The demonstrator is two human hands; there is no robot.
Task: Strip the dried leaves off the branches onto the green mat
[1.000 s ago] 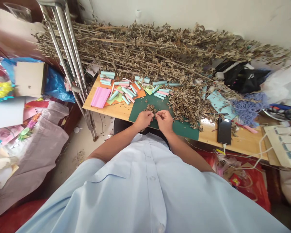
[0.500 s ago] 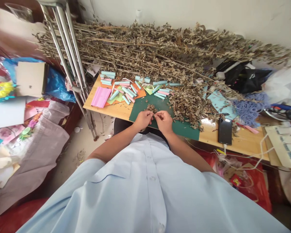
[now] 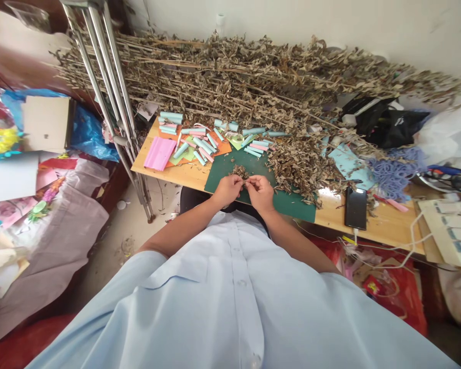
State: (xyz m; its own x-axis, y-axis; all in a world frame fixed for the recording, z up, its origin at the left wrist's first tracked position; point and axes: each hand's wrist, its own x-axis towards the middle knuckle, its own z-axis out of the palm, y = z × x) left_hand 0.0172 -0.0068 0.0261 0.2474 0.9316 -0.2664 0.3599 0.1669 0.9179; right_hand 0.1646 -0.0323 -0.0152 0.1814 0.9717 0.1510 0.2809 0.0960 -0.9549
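Observation:
My left hand (image 3: 228, 190) and my right hand (image 3: 260, 191) meet over the near edge of a green mat (image 3: 225, 166). Thumb and fingers are pinched together on each, and a tiny bit between them is too small to name. Just beyond the fingertips lies a small heap of crumbled dry leaves (image 3: 238, 170). A bigger pile of dried leaves (image 3: 297, 166) covers the mat's right side. Behind, several pale blue and pink paper rolls (image 3: 203, 146) lie on orange and green paper sheets. A pink sheet (image 3: 160, 153) rests at the table's left end.
Long bundles of dried leafy stalks (image 3: 230, 82) run along the wall. Metal crutches (image 3: 111, 87) lean at the table's left. On the right are a plugged-in black phone (image 3: 356, 207), purple cord (image 3: 397, 171), a light blue sheet (image 3: 353, 164) and a white cable (image 3: 413, 241).
Both hands stay in nearly the same place, still pinched together with only slight finger movement. The leaf piles and paper rolls look the same.

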